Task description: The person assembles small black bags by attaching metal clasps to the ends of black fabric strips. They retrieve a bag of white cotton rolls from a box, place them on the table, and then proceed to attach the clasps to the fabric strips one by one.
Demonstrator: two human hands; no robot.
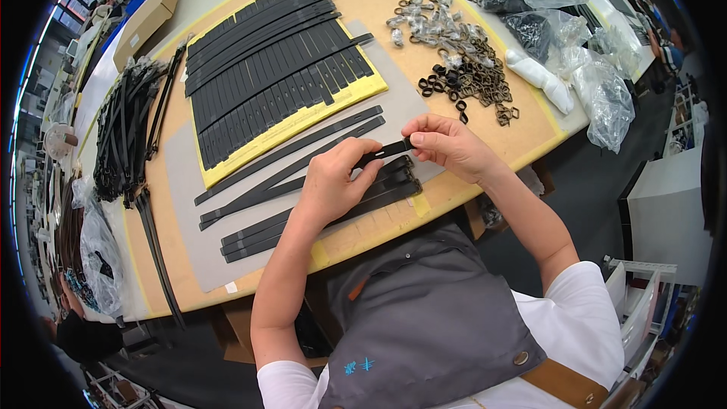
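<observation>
A narrow black strap with a slot point(391, 150) is stretched between my hands over the near part of the table. The thumb and fingers of my left hand point(333, 182) pinch it at one side of the slot. My right hand point(454, 150) is closed on its right end; a small dark piece shows at the fingertips, too covered to name. Under my hands lie several black straps point(254, 241), with metal buckles point(413, 179) at their right ends. Beyond them, a few loose flat straps point(303, 148) rest on a grey sheet point(189, 250).
A yellow board point(371, 89) holds rows of black straps point(265, 68). Right of it are heaped metal buckles point(477, 79), black loops point(428, 87) and clear plastic bags point(598, 91). Bundled straps point(125, 129) hang over the left edge, near a cardboard box point(148, 23). Another person point(87, 337) is at lower left.
</observation>
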